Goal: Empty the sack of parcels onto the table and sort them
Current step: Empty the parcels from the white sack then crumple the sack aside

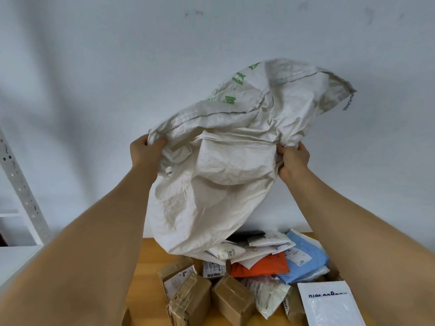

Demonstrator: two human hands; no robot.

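Both hands, left hand (147, 150) and right hand (294, 158), pinch the soft, light, crinkly white woven sack (219, 165) with curled fingers at its bunched sides; it looks floppy and nearly empty, easy to shake over the wooden table (147, 267).

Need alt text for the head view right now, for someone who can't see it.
Both hands, left hand and right hand, hold a white woven sack upside down above a wooden table, where a pile of parcels lies.
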